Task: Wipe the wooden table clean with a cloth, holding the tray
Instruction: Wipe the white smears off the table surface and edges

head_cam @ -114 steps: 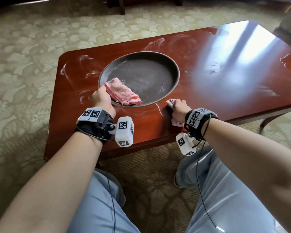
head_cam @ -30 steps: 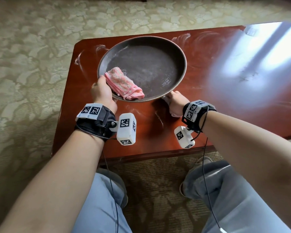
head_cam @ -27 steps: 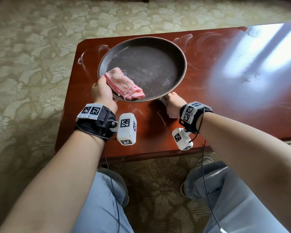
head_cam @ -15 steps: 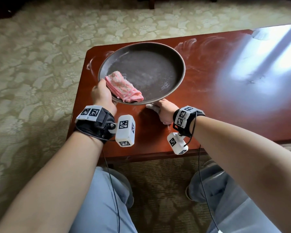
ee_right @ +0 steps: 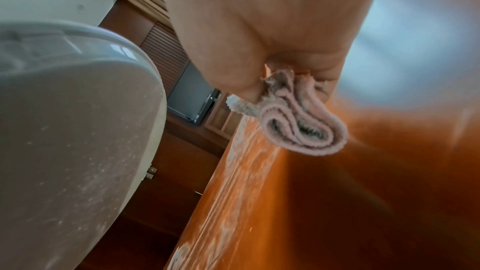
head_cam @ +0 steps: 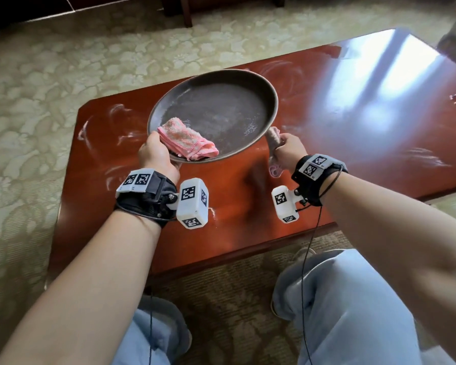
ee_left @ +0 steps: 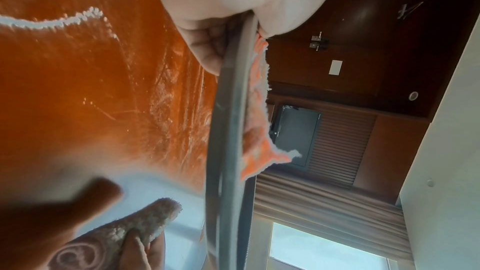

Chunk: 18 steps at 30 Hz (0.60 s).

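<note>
just above the near-left part of the wooden table (head_cam: 313,133), the round dark tray (head_cam: 216,111) is held off the surface and tilted, its near rim gripped by the left hand (head_cam: 156,156), thumb on top and fingers curled underneath, as the left wrist view shows with the rim (ee_left: 231,110) passing between thumb and fingers. a pink cloth (head_cam: 187,143) lies folded inside the tray at its near-left edge, right under the thumb, so the hand pins cloth and rim together; from the left wrist camera the cloth's (ee_left: 257,130) fuzzy edge sticks out past the rim. the right hand (head_cam: 287,151) is closed in a fist around a second, paler cloth (head_cam: 273,138), rolled up, with one end poking out toward the tray's right rim and the other end hanging below the fist; the right wrist view shows that cloth (ee_right: 301,122) as a tight folded loop squeezed between the fingers, hanging just above the table (ee_right: 337,202), and whether it touches the wood cannot be told. the tray's underside (ee_right: 72,130) fills the left of that view, speckled with pale dust. white smears and streaks (head_cam: 121,138) mark the red-brown tabletop to the left of the tray and beyond it, and more lie further right near the glare (head_cam: 395,83) from the window. both wrists carry black straps with marker blocks, and pale blue trouser knees show at the near edge.
</note>
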{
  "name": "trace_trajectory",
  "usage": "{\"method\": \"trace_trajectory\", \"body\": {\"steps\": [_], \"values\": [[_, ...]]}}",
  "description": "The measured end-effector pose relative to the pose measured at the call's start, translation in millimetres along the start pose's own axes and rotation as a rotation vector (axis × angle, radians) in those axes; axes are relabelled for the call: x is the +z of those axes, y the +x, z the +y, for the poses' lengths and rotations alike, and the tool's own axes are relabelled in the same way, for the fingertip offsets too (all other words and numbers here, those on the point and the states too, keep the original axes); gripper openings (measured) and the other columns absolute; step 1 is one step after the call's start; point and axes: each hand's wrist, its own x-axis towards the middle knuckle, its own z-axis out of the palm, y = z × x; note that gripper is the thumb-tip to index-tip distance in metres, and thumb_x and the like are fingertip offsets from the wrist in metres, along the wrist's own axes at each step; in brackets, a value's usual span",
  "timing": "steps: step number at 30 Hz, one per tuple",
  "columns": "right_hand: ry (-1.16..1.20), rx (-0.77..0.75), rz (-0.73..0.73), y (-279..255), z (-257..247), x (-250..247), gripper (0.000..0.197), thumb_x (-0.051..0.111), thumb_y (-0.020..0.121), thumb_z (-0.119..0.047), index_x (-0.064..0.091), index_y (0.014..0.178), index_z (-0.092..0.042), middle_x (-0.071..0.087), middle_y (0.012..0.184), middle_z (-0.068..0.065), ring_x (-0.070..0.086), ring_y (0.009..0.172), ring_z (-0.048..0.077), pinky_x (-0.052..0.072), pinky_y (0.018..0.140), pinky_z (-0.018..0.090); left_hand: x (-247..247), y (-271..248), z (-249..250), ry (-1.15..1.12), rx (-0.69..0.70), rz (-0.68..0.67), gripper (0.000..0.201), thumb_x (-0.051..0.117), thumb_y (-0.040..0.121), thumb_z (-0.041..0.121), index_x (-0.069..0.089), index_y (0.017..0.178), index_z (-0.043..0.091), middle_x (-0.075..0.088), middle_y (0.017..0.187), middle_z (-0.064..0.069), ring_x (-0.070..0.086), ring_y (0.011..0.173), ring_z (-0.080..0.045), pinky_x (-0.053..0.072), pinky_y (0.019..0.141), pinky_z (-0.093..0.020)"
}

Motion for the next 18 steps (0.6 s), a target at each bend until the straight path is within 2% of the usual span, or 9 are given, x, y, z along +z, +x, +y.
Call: {"method": "trace_trajectory", "body": {"steps": [2,4,7,10,13,16,18], "values": [[-0.058,0.022,0.049,14,12,-14,0.006,0.06,0.085,-0.012,0.061,0.091,-0.012,0.064,0.089,0.011,0.065,0.09,0.032,0.051,0.076,0.036,13,0,-5,-0.009,-0.014,-0.009,0.02,0.055,0.095,0.022,0.067,0.105,0.009,0.073,0.097,-0.011,0.073,0.084,-0.03,0.062,0.07,-0.048],[-0.126,0.035,0.099,27,20,-25,0.016,0.062,0.083,-0.011,0.063,0.1,-0.01,0.066,0.098,0.012,0.064,0.096,0.031,0.044,0.074,0.03,22,3,-10,-0.018,-0.02,-0.016,0.018,0.055,0.095,0.022,0.068,0.098,0.01,0.073,0.097,-0.012,0.073,0.083,-0.031,0.062,0.068,-0.048],[-0.219,0.044,0.129,42,25,-35,0.027,0.059,0.086,-0.015,0.062,0.112,-0.008,0.063,0.11,0.014,0.062,0.099,0.031,0.045,0.077,0.031,32,9,-14,-0.025,-0.018,-0.019,0.017,0.054,0.096,0.02,0.064,0.085,0.013,0.071,0.093,-0.011,0.072,0.082,-0.03,0.062,0.066,-0.043],[-0.357,0.096,0.083,48,28,-34,0.042,0.069,0.076,-0.004,0.058,0.116,-0.007,0.059,0.117,0.014,0.06,0.104,0.034,0.049,0.084,0.036,36,14,-14,-0.036,-0.021,-0.012,0.014,0.052,0.097,0.019,0.062,0.089,0.013,0.07,0.095,-0.012,0.071,0.084,-0.031,0.062,0.069,-0.047],[-0.462,0.124,-0.028,51,31,-26,0.059,0.072,0.067,0.005,0.056,0.123,-0.007,0.058,0.122,0.013,0.06,0.109,0.034,0.05,0.079,0.034,34,23,-13,-0.04,-0.018,-0.006,0.015,0.05,0.097,0.019,0.062,0.092,0.011,0.07,0.097,-0.013,0.071,0.086,-0.033,0.061,0.07,-0.05],[-0.547,0.112,-0.071,56,27,-21,0.057,0.07,0.066,0.008,0.058,0.12,-0.008,0.061,0.121,0.014,0.063,0.106,0.033,0.047,0.071,0.032,28,32,-12,-0.034,-0.019,-0.003,0.016,0.05,0.099,0.021,0.063,0.094,0.013,0.07,0.097,-0.012,0.072,0.086,-0.031,0.062,0.071,-0.049],[-0.607,0.09,-0.093,61,21,-18,0.06,0.071,0.067,0.008,0.058,0.123,-0.008,0.06,0.128,0.012,0.061,0.111,0.03,0.049,0.076,0.031,22,38,-11,-0.037,-0.02,0.0,0.017,0.05,0.1,0.022,0.063,0.101,0.012,0.07,0.098,-0.012,0.072,0.087,-0.032,0.061,0.072,-0.051]]}}
